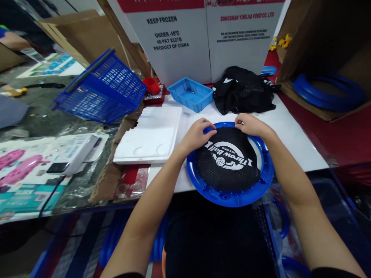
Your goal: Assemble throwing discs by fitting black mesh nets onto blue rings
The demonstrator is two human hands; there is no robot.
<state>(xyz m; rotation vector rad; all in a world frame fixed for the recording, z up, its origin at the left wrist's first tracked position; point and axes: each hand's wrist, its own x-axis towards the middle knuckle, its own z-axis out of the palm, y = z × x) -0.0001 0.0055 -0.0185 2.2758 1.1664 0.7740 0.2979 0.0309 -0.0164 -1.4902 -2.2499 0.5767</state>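
A blue plastic ring (228, 198) lies at the table's front edge, with a black mesh cloth (232, 154) printed "Throw Ball" spread across it. At the right the cloth falls short of the ring and a gap shows. My left hand (200, 134) is at the ring's upper left, thumb and forefinger curled on the cloth's edge. At the upper right, my right hand (249, 124) pinches the cloth's edge against the rim.
Behind the ring stand a light blue tray (191, 96) with small bits inside and a black cloth heap (245, 90). White foam (149, 135) and a blue basket (104, 92) are left. Blue rings (327, 92) lie in a carton at right.
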